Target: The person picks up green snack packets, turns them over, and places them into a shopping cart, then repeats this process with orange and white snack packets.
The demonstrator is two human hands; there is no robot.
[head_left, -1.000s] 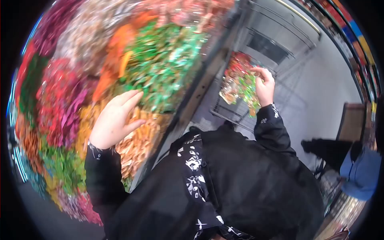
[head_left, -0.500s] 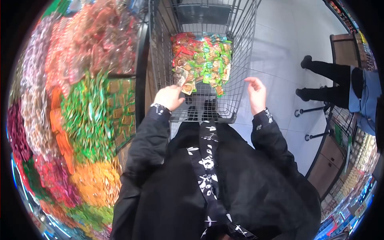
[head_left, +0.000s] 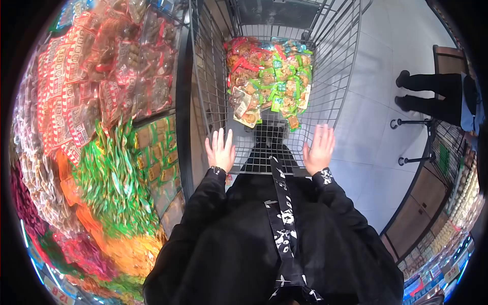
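Observation:
In front of me stands a wire shopping cart (head_left: pixel 333 91) with a heap of small snack packets (head_left: pixel 284 76) in its basket, red ones at the left and green ones at the right. My left hand (head_left: pixel 220 149), fingers spread and holding nothing, is at the near left corner of the cart. At the near right corner my right hand (head_left: pixel 320 148) is held out flat with its fingers straight, also with nothing in it. Both hands overlap the cart's near end in this view. Beige packets (head_left: pixel 247 109) lie at the near left of the heap.
Along the left runs a display of packaged snacks, with red-striped bags (head_left: pixel 76 76), green-wrapped packets (head_left: pixel 109 178) and orange ones (head_left: pixel 132 249). A person (head_left: pixel 432 91) in dark trousers stands at the right, near another cart (head_left: pixel 437 142). Wooden cabinets (head_left: pixel 414 218) line the right side.
My left hand has drawn back from the packets toward the cart's near end and spread its fingers. My right hand has come lower, its fingers now straightened. The display has shifted in view.

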